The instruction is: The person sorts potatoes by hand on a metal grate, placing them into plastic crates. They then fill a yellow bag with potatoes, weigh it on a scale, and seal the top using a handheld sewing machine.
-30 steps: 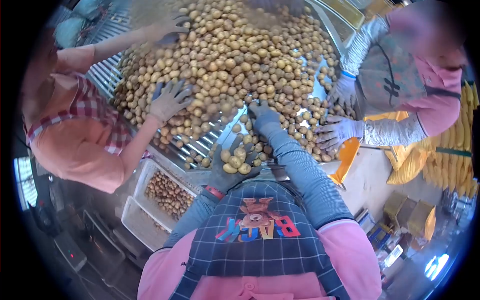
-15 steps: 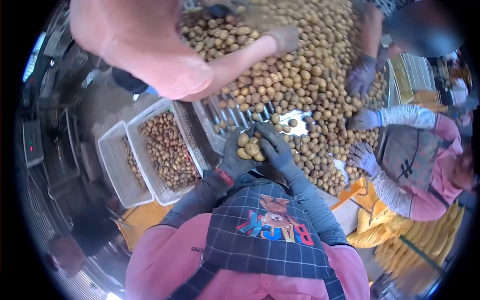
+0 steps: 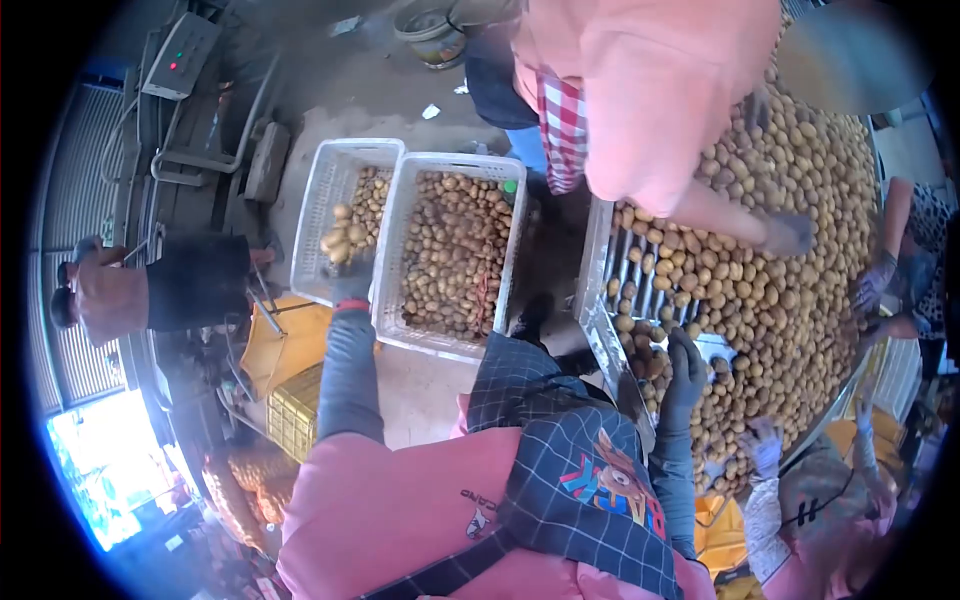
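My left hand (image 3: 350,284), in a dark glove, is over the near end of the left white crate (image 3: 312,215). Several pale potatoes (image 3: 343,238) are just beyond its fingers, slightly blurred; the fingers are smeared and their hold is unclear. My gloved right hand (image 3: 686,372) is at the near edge of the potato pile (image 3: 780,300), with its fingers apart and nothing visibly held. Brown potatoes (image 3: 648,362) lie beside it, near the metal slats (image 3: 637,262).
A second white crate (image 3: 520,235) full of small potatoes stands beside the first. A person in pink (image 3: 660,90) reaches across the pile. Other gloved hands (image 3: 765,445) are at its right side. A yellow crate (image 3: 295,410) and a bucket (image 3: 430,35) stand on the floor.
My view has turned left. My hands, together around several potatoes before, are now apart: the left has moved out to the left crate, while the right stays by the pile.
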`<state>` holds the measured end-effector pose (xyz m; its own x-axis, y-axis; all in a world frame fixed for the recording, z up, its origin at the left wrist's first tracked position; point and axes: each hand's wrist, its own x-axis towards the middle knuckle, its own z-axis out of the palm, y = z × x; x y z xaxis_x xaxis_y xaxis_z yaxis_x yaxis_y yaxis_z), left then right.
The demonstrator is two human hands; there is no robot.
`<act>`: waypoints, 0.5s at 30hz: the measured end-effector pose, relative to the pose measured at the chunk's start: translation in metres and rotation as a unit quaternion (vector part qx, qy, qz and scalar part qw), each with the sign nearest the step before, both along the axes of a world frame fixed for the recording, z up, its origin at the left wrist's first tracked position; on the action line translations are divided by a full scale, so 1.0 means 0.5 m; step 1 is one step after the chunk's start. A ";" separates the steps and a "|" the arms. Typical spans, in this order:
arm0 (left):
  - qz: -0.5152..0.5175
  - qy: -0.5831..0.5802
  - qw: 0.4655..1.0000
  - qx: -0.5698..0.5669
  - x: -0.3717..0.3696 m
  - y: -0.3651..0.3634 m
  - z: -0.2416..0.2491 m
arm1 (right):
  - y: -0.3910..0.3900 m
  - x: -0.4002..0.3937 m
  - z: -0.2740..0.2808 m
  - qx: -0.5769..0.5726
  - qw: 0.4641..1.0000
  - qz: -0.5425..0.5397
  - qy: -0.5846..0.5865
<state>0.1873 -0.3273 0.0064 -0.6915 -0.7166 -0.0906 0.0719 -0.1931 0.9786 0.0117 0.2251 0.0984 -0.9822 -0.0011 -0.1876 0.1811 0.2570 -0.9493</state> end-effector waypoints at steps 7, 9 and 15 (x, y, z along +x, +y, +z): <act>0.280 -0.153 0.939 0.131 -0.130 0.210 -0.028 | -0.044 -0.026 -0.169 -0.146 0.975 0.142 -0.084; 0.092 -0.054 0.994 -0.037 -0.237 0.389 -0.036 | -0.084 -0.026 -0.235 0.147 0.960 0.163 0.172; -0.347 0.019 0.765 -0.542 -0.434 0.648 0.097 | 0.117 0.147 -0.097 0.454 0.857 0.224 0.095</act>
